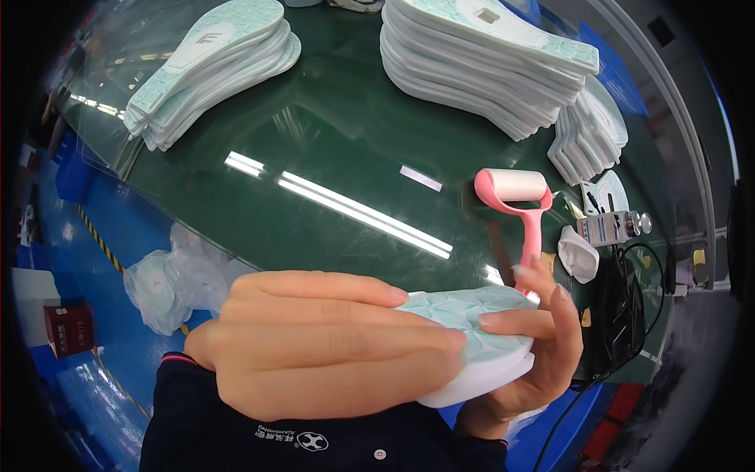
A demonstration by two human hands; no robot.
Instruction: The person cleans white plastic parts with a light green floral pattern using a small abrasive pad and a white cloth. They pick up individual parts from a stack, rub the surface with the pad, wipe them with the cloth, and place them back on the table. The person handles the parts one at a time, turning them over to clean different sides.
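Observation:
Close in front of my chest I hold a white shoe sole (495,358) with a pale green patterned face turned up. A second white edge shows below it, and I cannot tell if that is another sole. My left hand (330,346) reaches across from the left, fingers straight and together on the patterned face; its thumb and the sole's left end are hidden. At the other end my right hand (554,338) grips the sole, thumb on top and palm at its edge. Just beyond the right fingers lies a pink-handled sticky roller (513,187).
On the dark green table (338,173) stand a left stack of soles (212,67), a taller far stack (480,67) and a smaller right stack (586,130). At right are a clear pump bottle (609,228), a crumpled white piece (578,256) and black cables. A plastic bag (169,279) is beyond the left edge.

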